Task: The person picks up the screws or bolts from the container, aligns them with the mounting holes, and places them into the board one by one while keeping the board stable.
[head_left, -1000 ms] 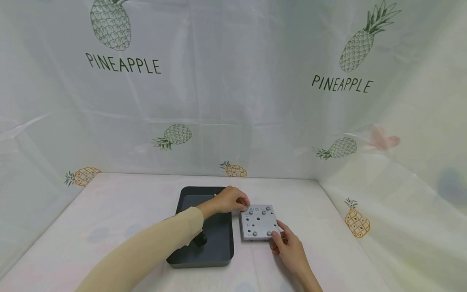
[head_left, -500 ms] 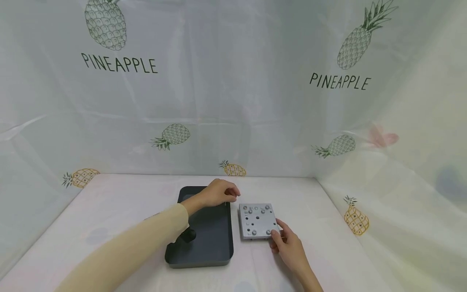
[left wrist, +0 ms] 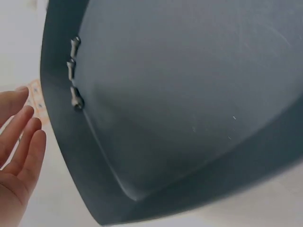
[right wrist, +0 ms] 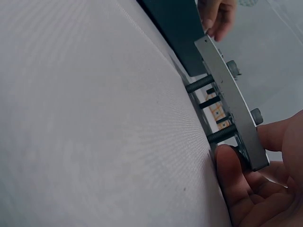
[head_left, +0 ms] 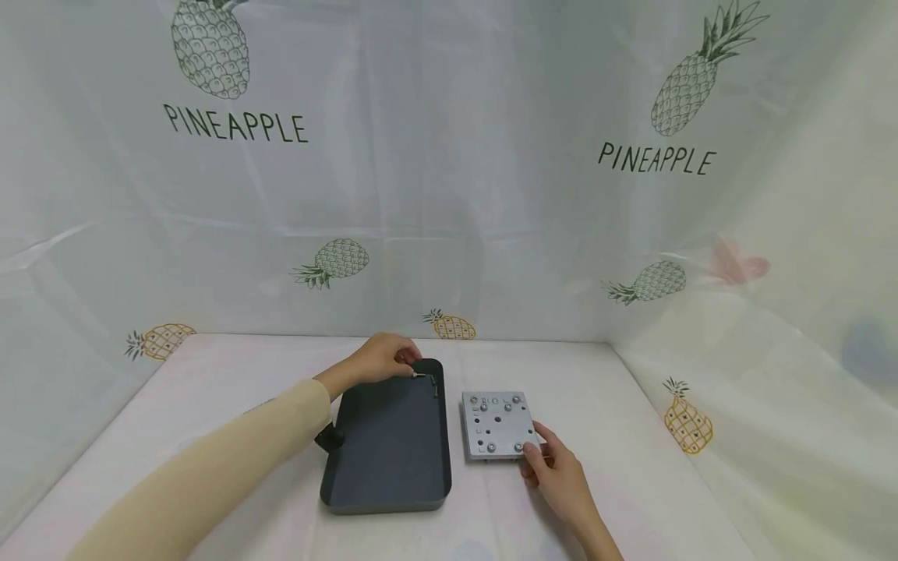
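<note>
Tabletop: tray (head_left: pixel 386 460) holds apparently three screws (left wrist: pixel 73 71).

Plate: square grey metal plate (head_left: pixel 498 425), flat, raised on dark bolts (right wrist: pixel 204 84), right of tray.
Tray: dark rectangular plastic tray (head_left: pixel 388 444); small screws (left wrist: pixel 73 71) at far-right corner.

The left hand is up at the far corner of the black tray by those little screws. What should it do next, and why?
Probably open its fingers and draw back toward the grey plate. The left hand sits at the far right corner of the black tray, where three small screws lie along the wall. The right hand grips the plate's near corner, and bolts stand in it.
</note>
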